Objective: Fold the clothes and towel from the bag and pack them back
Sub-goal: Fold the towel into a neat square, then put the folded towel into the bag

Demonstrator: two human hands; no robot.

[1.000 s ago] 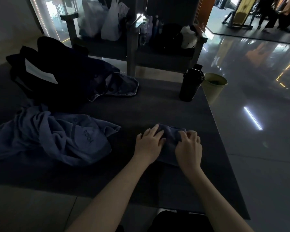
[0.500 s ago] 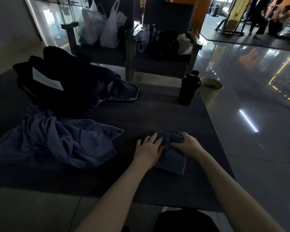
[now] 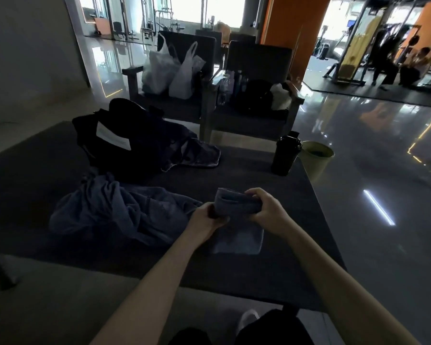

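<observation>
Being judged soft, light and limp, the small folded towel (image 3: 234, 204) is being gripped at both ends by the curled fingers of the left hand (image 3: 204, 217) and right hand (image 3: 269, 210), just above the worktop (image 3: 259, 277), so its layers are being stopped from slipping apart.

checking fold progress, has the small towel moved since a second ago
Yes: the small towel rose at its far end off the table, gripped by left hand and right hand; near end stays down.
</observation>
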